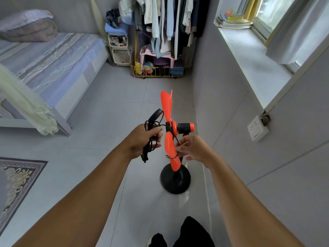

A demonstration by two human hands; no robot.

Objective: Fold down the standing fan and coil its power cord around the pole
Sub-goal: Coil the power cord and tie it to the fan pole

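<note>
Bedroom floor (110, 104), fan (175, 130) between hands, left hand (144, 139) gripping cord (153, 122)

Soft, even daylight enters through the window (277, 16) at upper right, where the glass is blown out to near white. The pale floor (110, 97) shows only faint shadows. Wide-angle distortion bends the walls and bed (53, 65) near the edges. Focus is slightly soft throughout, with mild compression smearing.
</note>
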